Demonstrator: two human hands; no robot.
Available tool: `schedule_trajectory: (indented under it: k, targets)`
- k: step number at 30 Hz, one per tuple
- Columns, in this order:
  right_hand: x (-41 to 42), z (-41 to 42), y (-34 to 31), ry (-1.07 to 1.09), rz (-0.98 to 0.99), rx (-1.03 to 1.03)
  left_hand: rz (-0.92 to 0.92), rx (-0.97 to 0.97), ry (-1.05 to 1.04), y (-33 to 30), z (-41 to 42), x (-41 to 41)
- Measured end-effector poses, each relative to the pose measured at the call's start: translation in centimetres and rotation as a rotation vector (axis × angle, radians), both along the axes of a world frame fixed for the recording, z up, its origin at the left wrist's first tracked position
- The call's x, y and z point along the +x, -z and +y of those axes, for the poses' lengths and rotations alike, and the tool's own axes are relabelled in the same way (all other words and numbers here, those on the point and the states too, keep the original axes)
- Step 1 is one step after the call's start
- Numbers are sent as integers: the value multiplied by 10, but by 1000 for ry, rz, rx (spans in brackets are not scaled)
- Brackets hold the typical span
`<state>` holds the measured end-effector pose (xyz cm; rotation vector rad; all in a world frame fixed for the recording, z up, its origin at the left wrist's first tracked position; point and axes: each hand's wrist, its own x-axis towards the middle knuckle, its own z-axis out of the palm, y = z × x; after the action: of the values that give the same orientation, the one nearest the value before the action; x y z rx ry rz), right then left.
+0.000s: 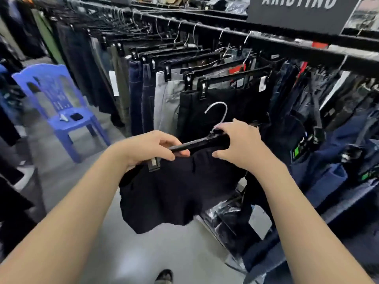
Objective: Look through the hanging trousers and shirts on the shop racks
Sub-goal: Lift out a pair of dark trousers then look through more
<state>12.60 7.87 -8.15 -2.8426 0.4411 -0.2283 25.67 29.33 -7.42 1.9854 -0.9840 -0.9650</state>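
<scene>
Now the black clip hanger [196, 143] is off the rail and held in front of the rack [266, 41], its bar running left to right and rising a little toward the right, its metal hook [220, 113] curving up and back toward the hanging trousers [168, 95]. From it a pair of dark shorts [174, 193] hangs down over the pale floor. Fingers of the left hand [152, 147] are curled round the bar near its left clip, thumb beneath. At the bar's right part the right hand [242, 143] grips it, fingers over the top and thumb under (its palm side is hidden). Whether the right clip is fastened cannot be made out, and motion blur smears the garments on the far right.
</scene>
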Motion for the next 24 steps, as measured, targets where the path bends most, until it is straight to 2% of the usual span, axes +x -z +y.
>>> schedule_trajectory:
  k: [6, 9, 11, 14, 16, 18, 20, 24]
  targets:
    - [15, 59, 29, -188, 8, 36, -73, 169, -99, 5, 93, -8]
    - [20, 88, 43, -224, 76, 93, -332, 336, -172, 17, 119, -9]
    - [23, 108, 57, -232, 88, 110, -568, 371, -386, 35, 132, -12]
    - [25, 134, 76, -216, 52, 161, -849, 215, -869, 71, 145, -27]
    - [24, 149, 85, -207, 33, 200, -894, 46, -1166, 95, 148, -46]
    - [22, 163, 92, -182, 40, 268, -914, -84, -1376, 118, 142, -66]
    - [22, 174, 99, -156, 43, 357, -845, -154, -1409, 138, 130, -85]
    - [22, 196, 102, -186, 72, 456, -211, -277, -1229, 144, 111, -99]
